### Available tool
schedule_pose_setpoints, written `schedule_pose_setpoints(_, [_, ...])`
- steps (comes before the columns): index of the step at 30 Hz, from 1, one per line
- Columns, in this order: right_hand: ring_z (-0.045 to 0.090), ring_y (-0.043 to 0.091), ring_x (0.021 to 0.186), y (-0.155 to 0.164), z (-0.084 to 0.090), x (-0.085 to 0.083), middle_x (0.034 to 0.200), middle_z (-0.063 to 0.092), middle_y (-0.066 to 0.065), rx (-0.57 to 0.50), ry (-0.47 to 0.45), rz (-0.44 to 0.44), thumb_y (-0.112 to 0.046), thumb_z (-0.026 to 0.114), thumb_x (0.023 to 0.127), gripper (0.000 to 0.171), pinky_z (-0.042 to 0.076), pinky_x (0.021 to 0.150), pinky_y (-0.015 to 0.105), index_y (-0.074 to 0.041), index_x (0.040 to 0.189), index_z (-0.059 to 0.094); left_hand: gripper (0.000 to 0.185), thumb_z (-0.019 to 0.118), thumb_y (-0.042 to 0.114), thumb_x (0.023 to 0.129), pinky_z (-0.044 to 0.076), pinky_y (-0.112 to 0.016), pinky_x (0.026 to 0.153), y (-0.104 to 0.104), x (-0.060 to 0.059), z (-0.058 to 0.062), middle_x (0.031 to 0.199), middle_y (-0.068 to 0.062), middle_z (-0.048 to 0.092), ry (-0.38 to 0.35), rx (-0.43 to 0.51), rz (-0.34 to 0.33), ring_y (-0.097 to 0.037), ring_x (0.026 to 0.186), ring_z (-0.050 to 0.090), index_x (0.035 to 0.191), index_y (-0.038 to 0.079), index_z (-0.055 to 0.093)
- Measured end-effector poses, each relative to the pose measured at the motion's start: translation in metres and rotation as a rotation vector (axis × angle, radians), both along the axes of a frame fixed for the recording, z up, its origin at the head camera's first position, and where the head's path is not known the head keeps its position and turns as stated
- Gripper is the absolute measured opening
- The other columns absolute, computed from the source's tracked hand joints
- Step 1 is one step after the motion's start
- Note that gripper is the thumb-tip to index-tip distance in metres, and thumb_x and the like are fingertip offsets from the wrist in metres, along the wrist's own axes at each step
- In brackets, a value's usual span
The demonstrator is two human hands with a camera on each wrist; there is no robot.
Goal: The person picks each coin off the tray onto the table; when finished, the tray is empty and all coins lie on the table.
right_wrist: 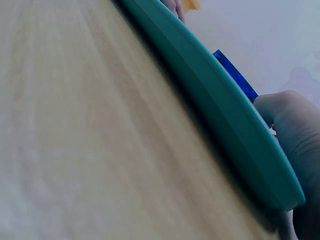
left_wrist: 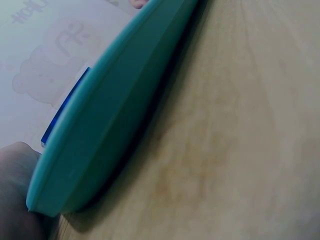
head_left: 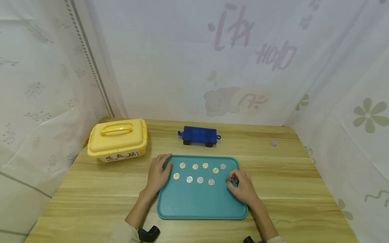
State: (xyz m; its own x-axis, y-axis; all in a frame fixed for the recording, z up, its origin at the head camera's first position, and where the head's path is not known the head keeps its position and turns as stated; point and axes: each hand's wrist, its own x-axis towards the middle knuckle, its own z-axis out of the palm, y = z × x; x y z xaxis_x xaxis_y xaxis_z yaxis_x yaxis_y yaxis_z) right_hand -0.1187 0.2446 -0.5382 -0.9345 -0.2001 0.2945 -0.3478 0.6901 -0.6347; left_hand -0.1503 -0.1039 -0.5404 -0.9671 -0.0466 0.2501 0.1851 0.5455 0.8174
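Wooden desk (head_left: 304, 189) with four things lying on it

A teal tray (head_left: 197, 206) sits at the middle of the near edge; a yellow lidded box (head_left: 118, 139) stands toward the far left corner, a blue toy wagon (head_left: 199, 136) at the far edge's middle, and a small purple piece (head_left: 274, 143) toward the far right corner.

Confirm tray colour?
Teal tray, plain, no pattern; clearest in the head view.
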Motion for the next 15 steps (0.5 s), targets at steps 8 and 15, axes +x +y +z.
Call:
schedule_pose_setpoints(8, [0.048,0.009,0.067,0.003,-0.007,-0.002,0.073,0.059,-0.002,-0.235,0.119,0.009,0.008,0.071,0.079,0.019,0.039,0.065,0.025,-0.008,0.087,0.065,0.035,0.063,0.013,0.096,0.039,-0.051,0.101,0.001,0.001,-0.001,0.129,-0.015,0.062,-0.003,0.002,0.002,-0.032,0.117,0.052,0.131,0.005,0.064])
schedule_pose_setpoints(15, [0.05,0.011,0.07,-0.005,0.012,0.001,0.08,0.063,0.013,-0.424,0.08,-0.198,0.007,0.068,0.087,0.009,0.042,0.062,0.019,0.005,0.095,0.064,0.035,0.064,0.012,0.096,0.039,-0.051,0.1,0.001,0.001,0.0,0.128,-0.016,0.062,0.018,0.002,0.008,-0.033,0.115,0.052,0.13,0.005,0.064])
